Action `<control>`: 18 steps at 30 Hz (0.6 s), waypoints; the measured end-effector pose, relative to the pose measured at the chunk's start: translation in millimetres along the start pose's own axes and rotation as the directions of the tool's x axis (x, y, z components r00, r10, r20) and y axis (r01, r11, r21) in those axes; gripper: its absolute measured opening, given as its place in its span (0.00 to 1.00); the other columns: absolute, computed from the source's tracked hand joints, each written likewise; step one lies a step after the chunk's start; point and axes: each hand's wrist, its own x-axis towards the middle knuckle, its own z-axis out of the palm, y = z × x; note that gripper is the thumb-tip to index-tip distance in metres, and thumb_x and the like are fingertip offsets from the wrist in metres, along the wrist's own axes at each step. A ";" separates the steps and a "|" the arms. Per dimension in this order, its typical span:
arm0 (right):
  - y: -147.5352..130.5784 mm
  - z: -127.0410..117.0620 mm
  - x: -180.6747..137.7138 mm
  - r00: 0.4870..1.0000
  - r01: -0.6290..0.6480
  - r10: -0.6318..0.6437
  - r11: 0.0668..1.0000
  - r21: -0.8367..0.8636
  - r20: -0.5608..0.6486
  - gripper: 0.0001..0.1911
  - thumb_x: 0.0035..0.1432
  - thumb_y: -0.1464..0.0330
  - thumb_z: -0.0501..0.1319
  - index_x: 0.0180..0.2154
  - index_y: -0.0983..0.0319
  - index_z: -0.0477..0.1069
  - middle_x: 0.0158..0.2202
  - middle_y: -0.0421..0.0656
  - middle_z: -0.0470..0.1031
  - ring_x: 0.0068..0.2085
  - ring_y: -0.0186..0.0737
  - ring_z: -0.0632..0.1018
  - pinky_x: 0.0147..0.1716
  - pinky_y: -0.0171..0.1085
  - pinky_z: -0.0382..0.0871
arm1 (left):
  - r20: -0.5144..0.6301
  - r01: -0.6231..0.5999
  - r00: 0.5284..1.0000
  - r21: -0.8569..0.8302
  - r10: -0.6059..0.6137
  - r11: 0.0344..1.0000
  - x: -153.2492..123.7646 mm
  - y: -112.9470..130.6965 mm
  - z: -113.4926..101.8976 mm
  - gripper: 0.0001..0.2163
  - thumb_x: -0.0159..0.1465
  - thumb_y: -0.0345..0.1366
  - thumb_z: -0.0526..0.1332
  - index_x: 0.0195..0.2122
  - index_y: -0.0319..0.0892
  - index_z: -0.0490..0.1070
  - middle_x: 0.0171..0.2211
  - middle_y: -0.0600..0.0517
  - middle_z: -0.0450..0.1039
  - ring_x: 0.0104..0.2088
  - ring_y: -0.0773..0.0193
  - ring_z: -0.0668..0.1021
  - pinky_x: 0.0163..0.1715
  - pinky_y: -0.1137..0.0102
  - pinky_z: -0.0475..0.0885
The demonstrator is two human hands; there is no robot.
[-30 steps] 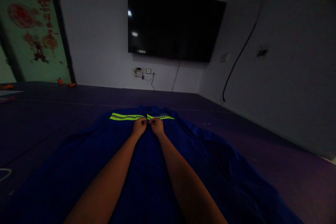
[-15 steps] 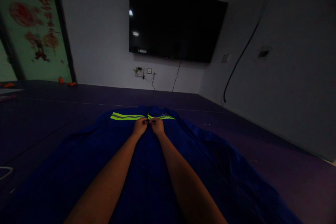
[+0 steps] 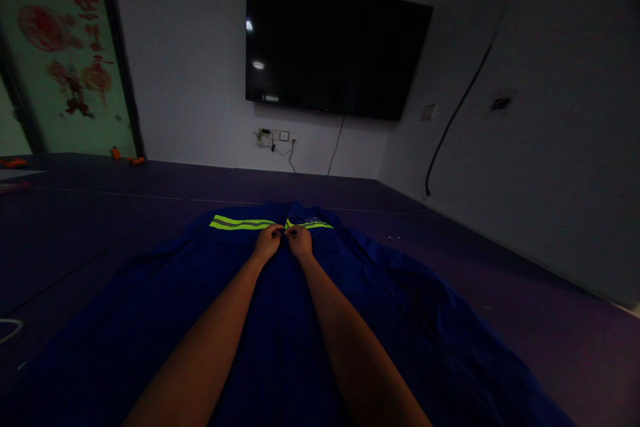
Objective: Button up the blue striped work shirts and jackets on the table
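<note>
In the head view, the left hand (image 3: 269, 243) and the right hand (image 3: 300, 240) are working side by side, with their fingertips nearly meeting. Both are curling almost closed, thumbs and fingers pinching the front of a blue garment (image 3: 285, 330); the exact detail between the fingertips is too small and dim to tell. The garment is lying spread on a dark purple floor (image 3: 480, 260), reaching from just beyond the hands back beneath both forearms and out to either side. One yellow-green band (image 3: 240, 223) is running leftward from beside the left hand, and a shorter yellow-green band (image 3: 320, 225) is running rightward from the right hand, its inner end rising slightly by the fingers. Pale lettering is showing just above that shorter band.

Well beyond the hands, a large dark television (image 3: 335, 47) is hanging on the wall, with wall sockets (image 3: 277, 137) sitting below it. Far to the left of the hands, a door (image 3: 75, 73) is displaying red decorations, and small orange objects (image 3: 137, 161) are resting near its foot. To the right of the hands, a black cable (image 3: 463, 97) is trailing down the side wall.
</note>
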 end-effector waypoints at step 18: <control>-4.3 -2.5 -2.9 1.000 -0.015 0.014 0.998 -0.067 -0.022 0.04 0.50 0.72 0.59 0.26 0.63 0.72 0.28 0.43 0.76 0.32 0.36 0.75 0.32 0.30 0.64 | 0.066 0.018 0.998 -0.072 -0.013 0.997 -1.7 6.7 -3.2 0.15 0.54 0.24 0.53 0.39 0.40 0.73 0.39 0.49 0.75 0.40 0.63 0.75 0.45 0.67 0.67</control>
